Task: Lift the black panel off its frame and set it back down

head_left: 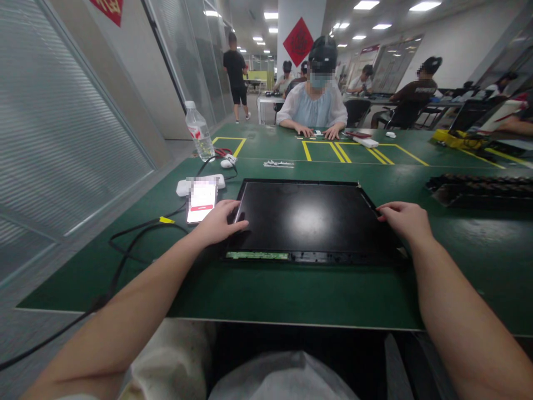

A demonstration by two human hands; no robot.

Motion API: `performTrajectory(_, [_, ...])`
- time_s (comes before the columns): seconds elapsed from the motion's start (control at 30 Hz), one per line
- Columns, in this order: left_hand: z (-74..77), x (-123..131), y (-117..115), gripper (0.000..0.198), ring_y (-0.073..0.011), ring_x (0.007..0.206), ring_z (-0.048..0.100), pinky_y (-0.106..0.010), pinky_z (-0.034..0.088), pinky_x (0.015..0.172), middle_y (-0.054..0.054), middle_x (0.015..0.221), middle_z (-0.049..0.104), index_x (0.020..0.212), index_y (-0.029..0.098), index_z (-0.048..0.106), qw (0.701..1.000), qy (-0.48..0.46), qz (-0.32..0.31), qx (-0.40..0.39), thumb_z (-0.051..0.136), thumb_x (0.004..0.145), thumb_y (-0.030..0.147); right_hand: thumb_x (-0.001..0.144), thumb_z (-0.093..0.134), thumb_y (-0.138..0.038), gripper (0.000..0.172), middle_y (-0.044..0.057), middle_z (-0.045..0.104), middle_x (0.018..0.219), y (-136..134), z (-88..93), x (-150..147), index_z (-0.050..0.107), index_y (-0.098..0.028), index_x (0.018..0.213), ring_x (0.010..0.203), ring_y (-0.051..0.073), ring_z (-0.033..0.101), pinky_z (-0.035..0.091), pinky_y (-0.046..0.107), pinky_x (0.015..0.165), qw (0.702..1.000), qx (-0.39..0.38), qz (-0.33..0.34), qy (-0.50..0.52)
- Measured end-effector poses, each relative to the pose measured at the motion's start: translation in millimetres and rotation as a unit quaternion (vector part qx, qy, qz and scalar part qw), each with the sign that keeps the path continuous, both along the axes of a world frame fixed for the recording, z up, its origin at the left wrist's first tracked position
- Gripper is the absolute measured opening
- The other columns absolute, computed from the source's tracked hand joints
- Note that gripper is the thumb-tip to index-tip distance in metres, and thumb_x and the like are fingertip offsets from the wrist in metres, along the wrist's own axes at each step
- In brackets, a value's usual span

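Note:
A flat black screen panel (308,219) lies face up on the green table (291,300) in front of me, with a green circuit strip (257,255) showing along its near edge. My left hand (216,222) grips the panel's left edge, thumb on top and fingers curled round the side. At the right edge my right hand (406,219) lies on the panel with its fingers curled over the rim. Both hands hold the panel at table level.
A lit phone (201,201) and a white power bank (200,182) lie left of the panel, with black cables (137,230) trailing off. A water bottle (199,132) stands at the back left, a black keyboard (478,189) at right. A person sits opposite; others work behind.

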State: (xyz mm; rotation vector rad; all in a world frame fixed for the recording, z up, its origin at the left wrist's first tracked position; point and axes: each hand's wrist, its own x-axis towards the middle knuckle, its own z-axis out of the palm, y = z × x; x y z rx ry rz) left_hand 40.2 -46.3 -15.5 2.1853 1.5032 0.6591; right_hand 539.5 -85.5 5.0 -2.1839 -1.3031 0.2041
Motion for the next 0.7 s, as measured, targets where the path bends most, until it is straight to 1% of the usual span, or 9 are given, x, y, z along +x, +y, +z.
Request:
performTrajectory(0.07, [3.0, -2, -2, 0.087, -0.0426, 0.142, 0.053, -0.056, 0.045, 0.119, -0.019, 0.154, 0.055, 0.143, 0.019, 0.066, 1.000, 0.009, -0.014, -0.001, 0.074, 0.075, 0.072, 0.075, 0.061, -0.031, 0.017, 0.005, 0.076, 0.071, 0, 0.4, 0, 0.077, -0.029, 0.078, 0.088, 0.032, 0.073, 0.054, 0.042, 0.075, 1.000, -0.001, -0.003, 0.003])
performTrajectory(0.17, [6.6, -4, -5, 0.090, -0.0441, 0.148, 0.048, -0.056, 0.041, 0.122, -0.020, 0.161, 0.049, 0.144, 0.020, 0.067, 0.998, 0.033, -0.051, -0.006, 0.079, 0.071, 0.071, 0.075, 0.060, -0.032, 0.018, 0.005, 0.077, 0.071, -1, 1.3, -1, 0.077, -0.028, 0.079, 0.090, 0.033, 0.073, 0.054, 0.043, 0.077, 1.000, -0.003, -0.005, 0.009])
performTrajectory(0.27, [10.7, -7, -7, 0.088, -0.0450, 0.149, 0.046, -0.057, 0.039, 0.122, -0.019, 0.163, 0.048, 0.143, 0.023, 0.070, 0.994, 0.049, -0.101, -0.010, 0.083, 0.069, 0.070, 0.074, 0.060, -0.032, 0.018, 0.005, 0.076, 0.070, -2, 2.0, -3, 0.077, -0.028, 0.077, 0.090, 0.033, 0.073, 0.055, 0.043, 0.078, 1.000, 0.003, -0.002, 0.009])
performTrajectory(0.4, [16.9, -8, -11, 0.082, -0.0442, 0.150, 0.045, -0.057, 0.038, 0.123, -0.015, 0.165, 0.048, 0.141, 0.030, 0.072, 0.988, 0.049, -0.143, -0.013, 0.088, 0.068, 0.063, 0.074, 0.060, -0.031, 0.017, 0.005, 0.076, 0.070, -3, 2.5, -4, 0.077, -0.028, 0.076, 0.090, 0.033, 0.073, 0.055, 0.043, 0.080, 1.000, 0.002, -0.004, 0.012])
performTrajectory(0.57, [21.3, -7, -14, 0.067, -0.0405, 0.148, 0.050, -0.054, 0.041, 0.122, -0.011, 0.162, 0.054, 0.135, 0.034, 0.075, 0.979, 0.032, -0.202, -0.026, 0.090, 0.072, 0.050, 0.075, 0.060, -0.031, 0.019, 0.005, 0.076, 0.070, -3, 1.1, -3, 0.078, -0.028, 0.079, 0.091, 0.033, 0.073, 0.054, 0.043, 0.080, 1.000, 0.003, -0.004, 0.013])
performTrajectory(0.7, [22.1, -6, -15, 0.054, -0.0350, 0.142, 0.057, -0.049, 0.045, 0.118, -0.010, 0.156, 0.060, 0.133, 0.031, 0.075, 0.969, 0.026, -0.246, -0.012, 0.084, 0.081, 0.042, 0.076, 0.059, -0.031, 0.023, 0.005, 0.077, 0.072, 0, -3.0, 0, 0.080, -0.027, 0.084, 0.090, 0.032, 0.074, 0.054, 0.042, 0.078, 1.000, -0.009, 0.001, -0.002])
